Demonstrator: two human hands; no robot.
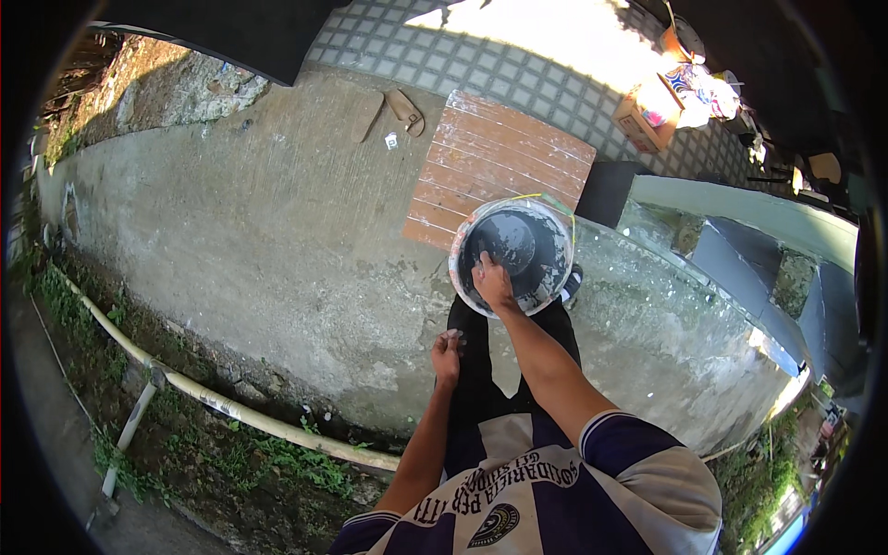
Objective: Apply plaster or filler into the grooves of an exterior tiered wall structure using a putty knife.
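Observation:
A round bucket (551, 289) with a grey-smeared inside and rim stands in front of me, its thin handle lying along the far right rim. My right hand (493, 282) reaches over the near left part of the bucket, fingers bent and the index finger pointing down toward the grey inside. Whatever the fingers might hold is hidden. Lower down, beside my left leg, my left hand (448, 358) is curled closed around something small and pale, too small to name. Beyond the bucket lies a brown slatted board (504, 153) spotted with white.
Brown sandals (404, 111) and a small white scrap (391, 141) lie on the concrete ground (277, 213). A pale pipe rail (250, 414) runs along the plants at left. Far right are a cardboard box (647, 116) and a low greenish wall (740, 202) beside grey slabs.

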